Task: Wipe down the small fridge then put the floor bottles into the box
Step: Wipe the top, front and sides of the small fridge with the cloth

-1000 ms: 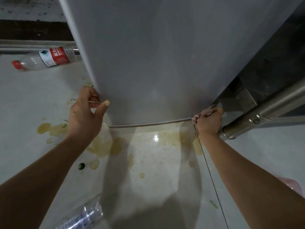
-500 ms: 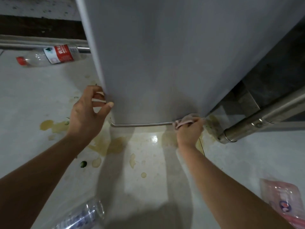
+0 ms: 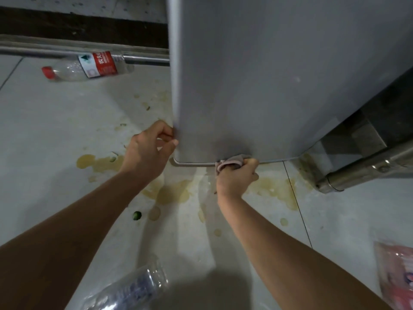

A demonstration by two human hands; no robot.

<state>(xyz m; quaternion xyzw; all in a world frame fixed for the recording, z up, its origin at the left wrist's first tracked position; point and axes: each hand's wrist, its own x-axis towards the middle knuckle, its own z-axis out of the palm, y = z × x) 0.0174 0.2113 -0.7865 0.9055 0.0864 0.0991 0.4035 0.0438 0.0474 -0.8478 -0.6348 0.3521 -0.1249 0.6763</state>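
The small grey fridge (image 3: 279, 74) fills the upper right of the head view. My right hand (image 3: 237, 177) grips a pinkish cloth (image 3: 230, 163) pressed against the fridge's bottom front edge. My left hand (image 3: 148, 151) holds the fridge's lower left corner, fingers curled round the edge. A clear bottle with a red label and red cap (image 3: 87, 67) lies on the floor at the upper left. A second clear crumpled bottle (image 3: 131, 289) lies near the bottom, partly cut off. The box is not in view.
Yellowish spill stains (image 3: 174, 193) cover the pale floor tiles in front of the fridge. A small green piece (image 3: 137, 215) lies nearby. A metal pipe (image 3: 368, 166) runs at the right, and a pink plastic packet (image 3: 397, 271) lies at the lower right.
My right hand has slid the cloth leftward along the fridge's bottom edge, from its right corner toward the middle. My left hand has stayed on the left corner.
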